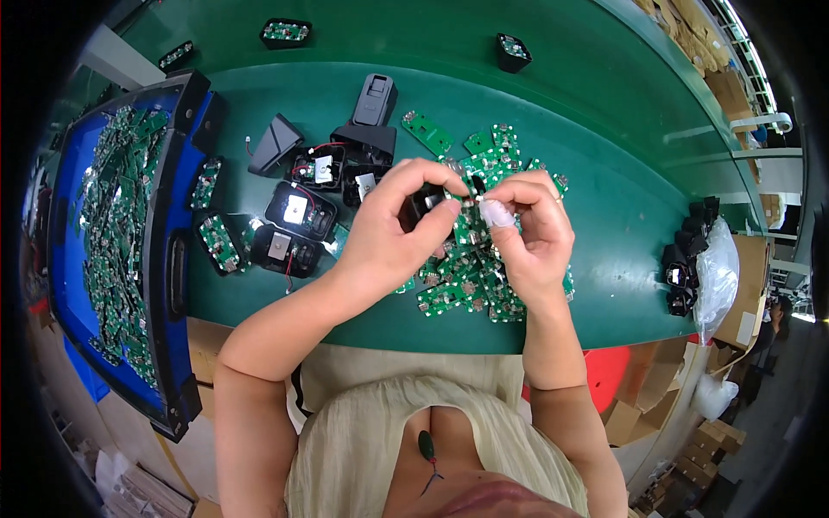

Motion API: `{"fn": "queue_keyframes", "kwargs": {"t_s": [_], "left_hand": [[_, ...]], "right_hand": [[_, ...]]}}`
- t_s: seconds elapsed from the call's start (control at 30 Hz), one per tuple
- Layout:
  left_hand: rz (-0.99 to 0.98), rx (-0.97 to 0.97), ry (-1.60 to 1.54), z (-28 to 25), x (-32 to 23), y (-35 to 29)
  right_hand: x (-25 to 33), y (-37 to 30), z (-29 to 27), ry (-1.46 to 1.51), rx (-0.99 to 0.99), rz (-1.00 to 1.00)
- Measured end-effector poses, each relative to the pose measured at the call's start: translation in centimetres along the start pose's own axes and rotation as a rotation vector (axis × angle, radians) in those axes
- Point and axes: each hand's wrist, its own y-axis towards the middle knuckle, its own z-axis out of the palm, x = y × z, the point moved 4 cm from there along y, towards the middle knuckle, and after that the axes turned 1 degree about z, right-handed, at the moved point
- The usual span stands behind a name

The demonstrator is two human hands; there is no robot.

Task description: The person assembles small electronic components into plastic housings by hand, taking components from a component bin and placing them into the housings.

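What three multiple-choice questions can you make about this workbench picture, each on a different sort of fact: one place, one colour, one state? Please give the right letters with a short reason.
1. Where is the blue bin of circuit boards?
A. At the person's left
B. At the person's right
C. Behind the black housings at the far edge

2. What colour is the work surface?
A. Grey
B. Green
C. White

3. What is the left hand doing?
A. Lying flat on the surface
B. Holding a small black housing
C. Reaching into the bin

Answers:
1 A: the bin stands along the left side of the picture.
2 B: the mat under the loose pile of green boards is green.
3 B: its fingers close on the black part, while the right hand works at it with its fingertips.
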Motion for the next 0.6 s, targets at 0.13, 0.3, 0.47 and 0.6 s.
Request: {"fn": "queue_keyframes", "kwargs": {"t_s": [0.13,0.3,0.47,0.6], "left_hand": [[0.159,-0.161,0.073,-0.5,-0.7,-0.1],[0.342,-0.147,0.346,-0.5,-1.4,-0.2],[0.397,-0.17,0.454,-0.3,-2.0,-0.5],[0.473,-0.199,0.521,-0.1,-2.0,-0.7]], "right_hand": [[1.6,0.4,-0.1,-0.266,0.089,-0.158],[2.2,0.1,0.1,-0.532,0.117,-0.342],[2.4,0.0,0.3,-0.583,0.144,-0.385],[2.3,0.0,0.4,-0.57,0.148,-0.388]]}}
